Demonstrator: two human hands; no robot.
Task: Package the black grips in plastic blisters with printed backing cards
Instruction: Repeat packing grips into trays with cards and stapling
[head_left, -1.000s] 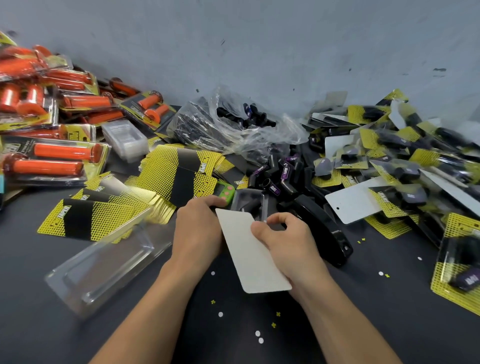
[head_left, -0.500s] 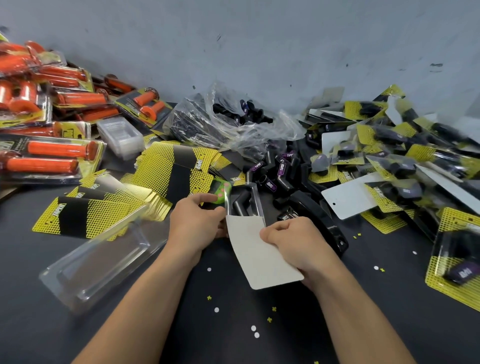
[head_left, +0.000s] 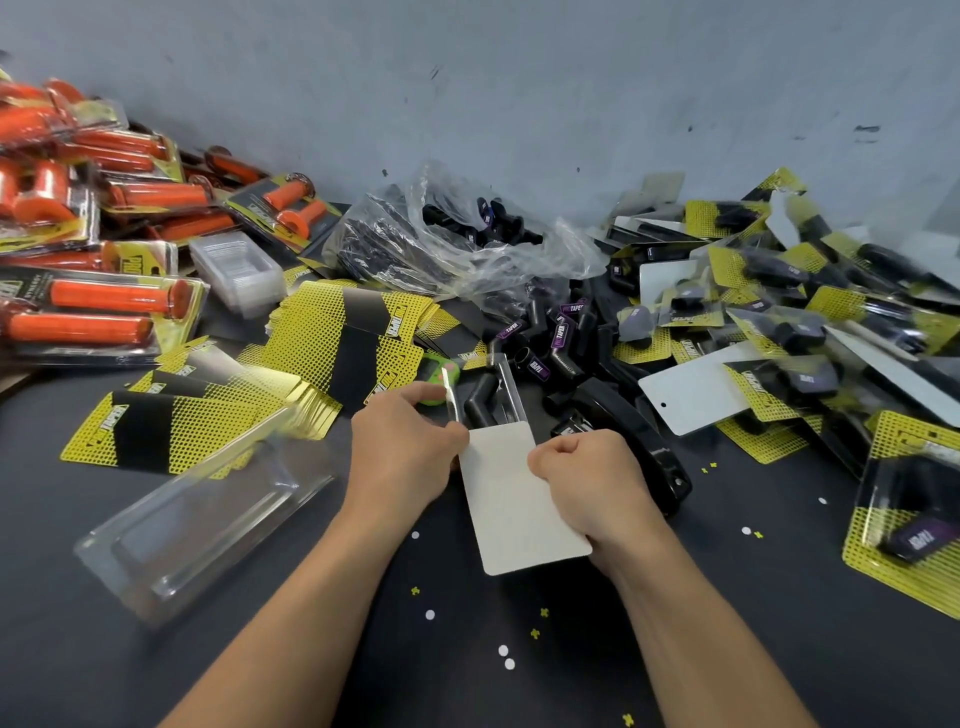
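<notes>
Down at six o'clock, my right hand (head_left: 592, 483) is clenched on the right edge of the white-backed card (head_left: 519, 514), and my left hand (head_left: 405, 457) pinches the left rim of the clear blister (head_left: 511, 389) at the card's far end. One bent black grip (head_left: 480, 402) lies inside that blister at twelve. Beyond it, loose grips (head_left: 558, 332) are heaped at one o'clock and yellow cards (head_left: 306, 343) are fanned out at ten.

"TAPER", white on a purple label, on loose black grip (head_left: 558, 335); same label on neighbouring grip (head_left: 571, 307). "TAPER" on the black band of yellow backing card (head_left: 156, 436), front stack. Yellow "PRO" on orange-grip pack (head_left: 130, 262). Purple "TAPER" label, upside down, on packed grip (head_left: 917, 540) at right. Other print too blurred.
</notes>
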